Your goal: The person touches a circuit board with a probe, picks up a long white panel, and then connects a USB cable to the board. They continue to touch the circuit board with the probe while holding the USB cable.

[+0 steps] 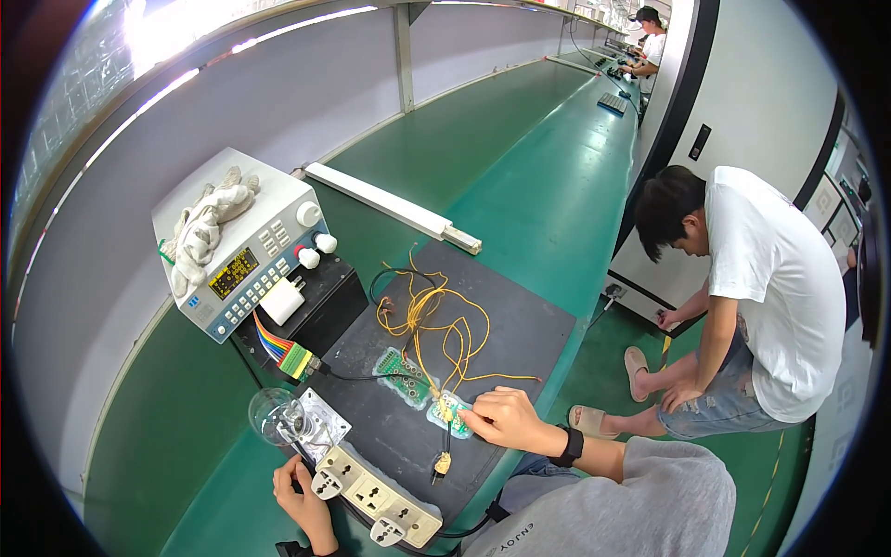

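Observation:
My right hand (506, 418) is closed, its fingertips at the right edge of a small green circuit board (449, 415). Yellow wires (422, 311) run from that board into a loose tangle on the dark mat. Beside it lies a larger green circuit board (404, 377). My left hand (304, 506) has its fingers curled near a black cable, between the glass light bulb (276, 416) and the white power strip (379, 492); what they hold, if anything, is hidden. A black lead with a yellowish end (442, 466) rests below the small board.
A bench power supply (246, 243) with gloves (209, 227) on top stands at left on a black box. A rainbow ribbon cable (271, 345) meets a green connector (298, 360). A white bar (380, 200) lies behind the mat (529, 325). Another person (770, 288) bends at right.

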A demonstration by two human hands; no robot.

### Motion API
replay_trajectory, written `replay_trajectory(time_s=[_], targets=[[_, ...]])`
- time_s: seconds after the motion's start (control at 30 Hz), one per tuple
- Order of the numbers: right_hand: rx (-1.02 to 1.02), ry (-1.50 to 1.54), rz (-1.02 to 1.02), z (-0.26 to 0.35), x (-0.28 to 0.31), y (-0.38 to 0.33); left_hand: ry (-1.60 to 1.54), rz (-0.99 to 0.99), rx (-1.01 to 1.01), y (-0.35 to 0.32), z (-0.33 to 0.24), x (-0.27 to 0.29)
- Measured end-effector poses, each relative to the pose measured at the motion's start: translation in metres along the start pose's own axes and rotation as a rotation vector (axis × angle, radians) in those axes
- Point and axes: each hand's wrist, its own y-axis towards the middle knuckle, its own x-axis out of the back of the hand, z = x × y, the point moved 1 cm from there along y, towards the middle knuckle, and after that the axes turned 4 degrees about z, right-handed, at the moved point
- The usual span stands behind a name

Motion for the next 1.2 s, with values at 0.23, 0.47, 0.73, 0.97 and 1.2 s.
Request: replay_trajectory(time_s=[0.23,0.47,0.73,0.97,1.2], targets=[[0.0,-0.003,-0.005,-0.0007,-0.0005,-0.0012,-0.004,0.005,0.019,-0.0004,-0.0014,0.0005],[-0.002,0.002,0.002,0.0002,0.0004,-0.0005,-0.008,0.003,0.027,-0.0002,-0.0014,0.0003],[-0.005,0.011,-0.015,-0.0001,-0.0005,-0.001,0.007,-0.007,-0.009,0.0,-0.0034,-0.0001],[-0.018,0.014,-0.005,-0.0005,-0.0009,-0.0014,0.002,0.001,0.01,0.0002,-0.0038,-0.0001],[-0.013,0.001,-0.004,-0.0003,-0.0006,-0.0012,0.005,0.001,0.001,0.0001,-0.0002,0.0005]])
